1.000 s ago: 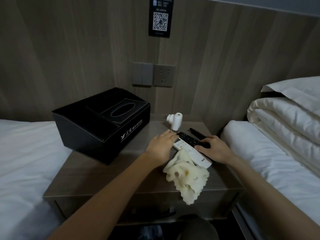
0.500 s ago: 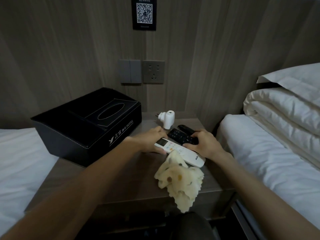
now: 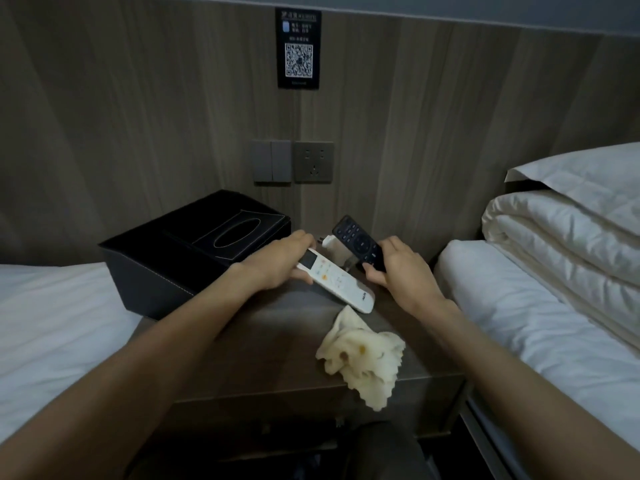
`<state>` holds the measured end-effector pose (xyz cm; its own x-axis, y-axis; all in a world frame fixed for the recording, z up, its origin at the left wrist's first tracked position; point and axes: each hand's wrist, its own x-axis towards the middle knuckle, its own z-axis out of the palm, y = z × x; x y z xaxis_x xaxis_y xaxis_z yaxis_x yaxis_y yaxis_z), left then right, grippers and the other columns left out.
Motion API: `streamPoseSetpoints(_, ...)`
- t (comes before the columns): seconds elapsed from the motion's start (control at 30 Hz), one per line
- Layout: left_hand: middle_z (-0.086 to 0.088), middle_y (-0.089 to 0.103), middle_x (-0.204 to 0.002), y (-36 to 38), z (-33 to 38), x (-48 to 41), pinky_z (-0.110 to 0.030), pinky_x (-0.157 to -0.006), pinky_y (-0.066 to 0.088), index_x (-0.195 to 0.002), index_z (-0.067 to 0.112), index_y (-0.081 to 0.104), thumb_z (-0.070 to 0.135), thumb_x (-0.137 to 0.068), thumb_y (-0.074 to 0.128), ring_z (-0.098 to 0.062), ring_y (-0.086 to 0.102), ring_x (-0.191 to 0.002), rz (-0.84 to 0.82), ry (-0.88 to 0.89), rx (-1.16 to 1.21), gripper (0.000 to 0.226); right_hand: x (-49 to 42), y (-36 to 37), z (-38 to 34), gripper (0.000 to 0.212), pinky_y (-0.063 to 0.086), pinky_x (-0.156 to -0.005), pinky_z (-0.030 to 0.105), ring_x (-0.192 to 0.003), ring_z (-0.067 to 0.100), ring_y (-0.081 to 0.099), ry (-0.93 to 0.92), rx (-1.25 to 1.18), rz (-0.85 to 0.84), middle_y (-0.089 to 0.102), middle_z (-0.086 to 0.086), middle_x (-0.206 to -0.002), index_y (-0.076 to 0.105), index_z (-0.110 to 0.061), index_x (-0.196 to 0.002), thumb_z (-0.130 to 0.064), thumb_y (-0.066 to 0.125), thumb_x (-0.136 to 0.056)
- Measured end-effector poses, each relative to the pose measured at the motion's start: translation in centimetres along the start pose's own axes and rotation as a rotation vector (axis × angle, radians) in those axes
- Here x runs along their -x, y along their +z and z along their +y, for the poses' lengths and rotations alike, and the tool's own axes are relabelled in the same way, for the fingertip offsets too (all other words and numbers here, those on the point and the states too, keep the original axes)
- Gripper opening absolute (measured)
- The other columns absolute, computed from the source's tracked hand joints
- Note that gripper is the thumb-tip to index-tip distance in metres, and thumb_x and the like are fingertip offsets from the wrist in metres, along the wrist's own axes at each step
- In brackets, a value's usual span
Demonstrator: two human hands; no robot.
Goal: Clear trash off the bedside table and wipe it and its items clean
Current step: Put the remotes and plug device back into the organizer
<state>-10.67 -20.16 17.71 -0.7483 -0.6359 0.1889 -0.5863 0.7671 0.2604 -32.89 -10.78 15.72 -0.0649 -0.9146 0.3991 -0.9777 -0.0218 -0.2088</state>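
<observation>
My left hand (image 3: 277, 263) grips the display end of a white remote (image 3: 341, 282), lifted at an angle over the brown bedside table (image 3: 263, 344). My right hand (image 3: 398, 271) holds a black remote (image 3: 356, 242) tilted up, its buttons facing me. A crumpled cream cloth (image 3: 363, 356) with yellow spots lies on the table's front right and hangs over the edge. A white plug adapter (image 3: 334, 249) stands behind the two remotes, mostly hidden by them.
A black leather tissue box (image 3: 180, 258) fills the table's left side. White beds flank the table, with a folded duvet (image 3: 561, 258) and pillow on the right one. Switches and a socket (image 3: 313, 161) sit on the wood-panel wall, under a QR sign (image 3: 298, 48).
Both remotes have come up off the table: my left hand took the white one and my right hand took the black one, raising it upright. The cloth has stayed put.
</observation>
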Motion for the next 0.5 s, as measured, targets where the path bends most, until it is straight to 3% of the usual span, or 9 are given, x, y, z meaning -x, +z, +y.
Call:
streamPoseSetpoints(0.13,-0.006,0.05,-0.114,-3.0,-0.6,1.7,-0.038,-0.089,0.045,-0.116,0.008,0.049,0.02,-0.078,0.078,-0.024,0.055,-0.101,0.145,0.012,0.061,0.05,-0.4,-3.3,-2.7,0.039,0.046,-0.081,0.04,-0.108,0.02,0.052,-0.049,-0.191,0.117,0.056,0.003,-0.118,0.05,-0.014,-0.126,-0.038,0.053,-0.095)
streamPoseSetpoints(0.4,0.0,0.056,-0.109,-11.8,-1.8,7.2,-0.008,-0.079,0.037,-0.111,0.015,0.056,0.025,-0.071,0.084,-0.01,0.053,-0.096,0.474,-0.023,0.152,0.05,-1.9,-8.4,-9.9,0.038,0.052,-0.085,0.031,-0.088,0.004,0.063,-0.15,-0.612,0.214,0.063,-0.012,-0.098,0.048,-0.019,-0.13,-0.031,0.059,-0.094)
streamPoseSetpoints(0.5,0.007,0.057,-0.103,-15.0,-2.3,10.0,-0.007,-0.071,0.041,-0.109,0.019,0.056,0.022,-0.072,0.084,-0.002,0.055,-0.088,0.505,-0.094,0.173,0.047,-2.6,-8.4,-12.8,0.032,0.052,-0.086,0.03,-0.09,0.003,0.063,-0.191,-0.72,0.191,0.063,-0.015,-0.099,0.049,-0.026,-0.121,-0.031,0.062,-0.092)
